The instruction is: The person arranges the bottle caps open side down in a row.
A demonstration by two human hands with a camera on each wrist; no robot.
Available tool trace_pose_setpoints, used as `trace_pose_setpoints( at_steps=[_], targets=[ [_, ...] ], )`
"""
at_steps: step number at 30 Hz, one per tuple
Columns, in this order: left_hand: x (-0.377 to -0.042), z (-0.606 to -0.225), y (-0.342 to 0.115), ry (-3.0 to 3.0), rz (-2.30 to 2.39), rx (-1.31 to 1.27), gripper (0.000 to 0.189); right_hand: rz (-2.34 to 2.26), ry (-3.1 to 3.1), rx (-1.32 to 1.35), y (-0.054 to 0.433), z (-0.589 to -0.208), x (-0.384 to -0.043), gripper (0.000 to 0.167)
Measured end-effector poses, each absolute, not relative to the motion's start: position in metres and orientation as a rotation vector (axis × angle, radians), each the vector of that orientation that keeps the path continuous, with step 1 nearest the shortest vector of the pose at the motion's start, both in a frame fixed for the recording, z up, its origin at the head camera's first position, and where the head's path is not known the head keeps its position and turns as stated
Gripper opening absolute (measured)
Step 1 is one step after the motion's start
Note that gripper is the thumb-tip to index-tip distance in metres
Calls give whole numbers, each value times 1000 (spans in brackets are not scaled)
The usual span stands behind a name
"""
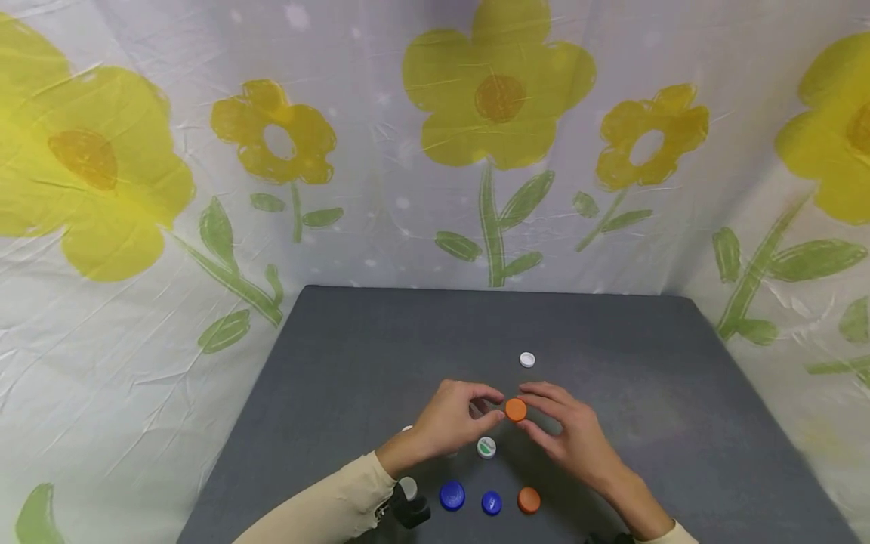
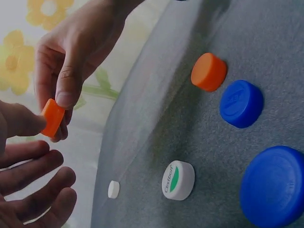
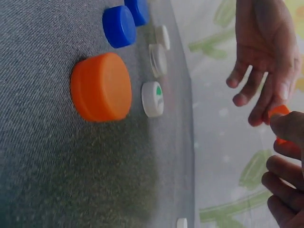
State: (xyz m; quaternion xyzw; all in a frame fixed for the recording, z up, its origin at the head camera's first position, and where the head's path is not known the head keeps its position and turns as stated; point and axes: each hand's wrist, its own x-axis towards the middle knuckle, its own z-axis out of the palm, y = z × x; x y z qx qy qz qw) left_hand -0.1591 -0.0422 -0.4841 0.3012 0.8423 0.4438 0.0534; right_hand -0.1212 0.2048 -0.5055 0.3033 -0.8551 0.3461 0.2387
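An orange bottle cap is raised between my two hands. My right hand pinches it between thumb and fingers. From the other side my left hand comes up to the cap's edge, its thumb right against the orange cap. The other left fingers are spread loosely below the cap in the left wrist view. Under the hands lies a white cap with a green mark, printed "Cestbon". Part of the orange cap is hidden behind the right thumb in the right wrist view.
On the grey table, a large blue cap, a smaller blue cap and another orange cap lie nearest me. A small white cap lies beyond the hands. A whitish cap sits beside the left wrist. Flowered sheeting surrounds the table.
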Motion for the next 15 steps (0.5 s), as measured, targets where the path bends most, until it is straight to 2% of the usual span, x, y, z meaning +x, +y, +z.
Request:
trace_pose_setpoints(
  at_steps=[6, 15],
  targets=[
    [-161, -487, -29, 2739, 1113, 1160, 24, 917, -2309, 819, 211, -507, -117, 50],
    [-162, -500, -15, 2945, 607, 1381, 25, 828, -2499, 736, 217, -517, -109, 40]
  ],
)
